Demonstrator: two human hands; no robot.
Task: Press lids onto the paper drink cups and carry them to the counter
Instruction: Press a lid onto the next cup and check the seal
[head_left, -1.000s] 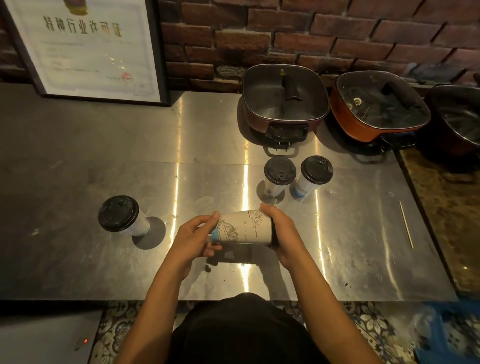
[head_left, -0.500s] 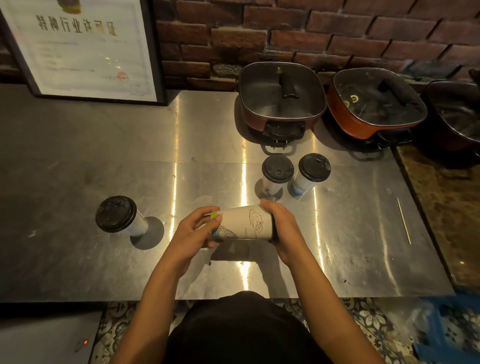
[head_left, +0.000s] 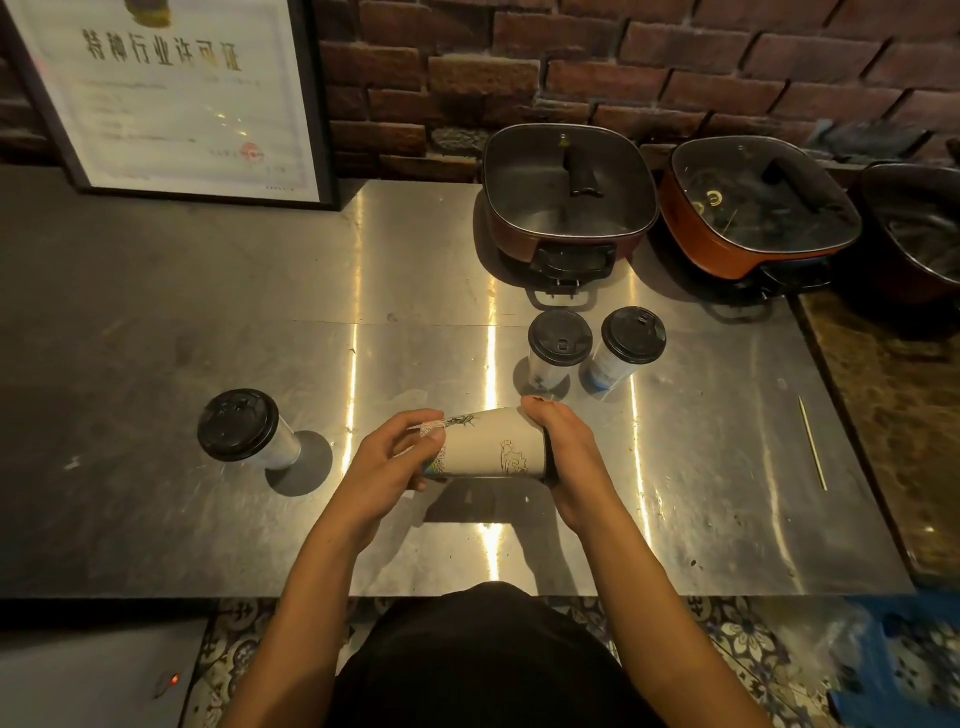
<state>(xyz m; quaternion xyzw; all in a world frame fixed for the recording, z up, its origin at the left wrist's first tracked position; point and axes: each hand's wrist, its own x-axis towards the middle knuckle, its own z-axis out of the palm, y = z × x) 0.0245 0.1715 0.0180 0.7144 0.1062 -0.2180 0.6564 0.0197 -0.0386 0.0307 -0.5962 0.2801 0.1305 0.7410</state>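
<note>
A white paper cup (head_left: 491, 444) with printed drawings lies sideways between my hands, just above the steel table (head_left: 156, 338). My left hand (head_left: 387, 465) grips its narrow bottom end. My right hand (head_left: 563, 457) covers its wide end, where a dark rim shows under the palm. Three other cups stand upright with black lids on: one (head_left: 244, 431) at the left, two (head_left: 558, 345) (head_left: 626, 343) side by side just beyond my right hand.
Two square electric pots (head_left: 566, 192) (head_left: 758, 208) with glass lids stand at the back right, a third at the right edge. A framed certificate (head_left: 176, 93) leans on the brick wall. A thin wooden stick (head_left: 813, 449) lies at the table's right edge.
The cup has rolled in my hands, so different print faces up. My left fingers have shifted on its bottom end. The standing cups have not moved.
</note>
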